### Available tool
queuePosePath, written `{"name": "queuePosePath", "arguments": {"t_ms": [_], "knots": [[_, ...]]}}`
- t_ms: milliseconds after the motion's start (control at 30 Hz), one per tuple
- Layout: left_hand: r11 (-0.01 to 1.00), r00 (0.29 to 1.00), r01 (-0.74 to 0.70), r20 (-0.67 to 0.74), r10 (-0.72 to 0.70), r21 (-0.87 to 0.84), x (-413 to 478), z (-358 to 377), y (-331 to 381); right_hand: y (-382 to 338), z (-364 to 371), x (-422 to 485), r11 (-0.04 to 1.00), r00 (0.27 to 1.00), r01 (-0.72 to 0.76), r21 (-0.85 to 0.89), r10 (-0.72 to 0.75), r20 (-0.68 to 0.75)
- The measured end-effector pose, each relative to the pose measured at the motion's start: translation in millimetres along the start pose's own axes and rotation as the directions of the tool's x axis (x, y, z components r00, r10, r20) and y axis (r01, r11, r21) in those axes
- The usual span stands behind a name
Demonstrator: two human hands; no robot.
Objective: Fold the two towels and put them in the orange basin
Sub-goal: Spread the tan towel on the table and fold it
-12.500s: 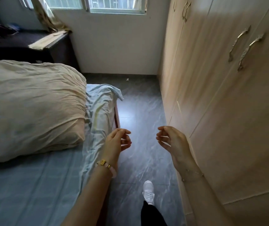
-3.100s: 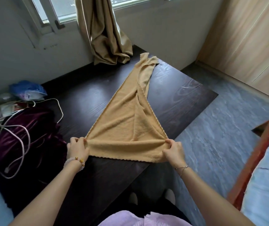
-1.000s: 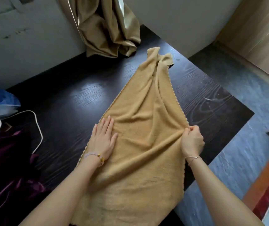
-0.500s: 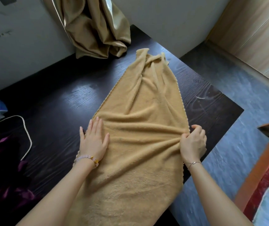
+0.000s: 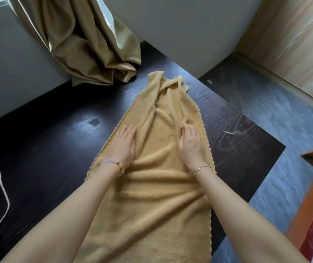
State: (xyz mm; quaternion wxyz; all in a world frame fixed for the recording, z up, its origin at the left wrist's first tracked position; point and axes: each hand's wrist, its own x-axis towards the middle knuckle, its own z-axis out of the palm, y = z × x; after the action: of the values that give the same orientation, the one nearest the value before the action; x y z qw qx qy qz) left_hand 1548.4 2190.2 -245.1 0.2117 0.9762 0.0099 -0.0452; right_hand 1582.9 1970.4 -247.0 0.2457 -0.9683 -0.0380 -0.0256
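Towel [image 5: 157,196] lengthwise on your table [image 5: 57,139]
Your left hand [image 5: 123,147] and right hand [image 5: 190,145] lie side by side on it; curtain [image 5: 87,44] behind, cord [image 5: 7,195] at left.

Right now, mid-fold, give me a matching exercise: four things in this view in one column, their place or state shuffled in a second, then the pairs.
Things:
1. towel
2. curtain
3. cord
4. left hand

Place or state:
A. lower end bunched on the table, by the wall
B. pressing flat on the towel's left side
C. spread lengthwise, wrinkled, on the table
D. curving at the view's left edge

Pairs: 1-C, 2-A, 3-D, 4-B
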Motion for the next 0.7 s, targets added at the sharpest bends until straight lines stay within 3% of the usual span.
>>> {"name": "queuePosePath", "arguments": {"t_ms": [67,167,333,700], "knots": [[0.994,1.0,-0.017,0.013,0.016,0.104,6.3,0.9,-4.6,8.0,1.1,11.9,1.0,0.999,0.031,-0.001,-0.031,0.01],[0.979,1.0,-0.003,0.001,0.003,0.204,6.3,3.6,-10.6,22.8,5.1,21.2,0.988,0.999,0.039,-0.148,-0.035,0.031],[0.964,0.98,0.196,-0.078,-0.184,0.182,7.9,4.3,-12.0,38.9,3.9,26.0,0.955,0.986,-0.164,-0.245,0.165,-0.018],[0.96,0.979,0.198,-0.09,-0.183,0.199,6.6,5.1,-11.6,37.8,4.3,24.8,0.957,0.987,-0.16,-0.243,0.159,-0.023]]}}
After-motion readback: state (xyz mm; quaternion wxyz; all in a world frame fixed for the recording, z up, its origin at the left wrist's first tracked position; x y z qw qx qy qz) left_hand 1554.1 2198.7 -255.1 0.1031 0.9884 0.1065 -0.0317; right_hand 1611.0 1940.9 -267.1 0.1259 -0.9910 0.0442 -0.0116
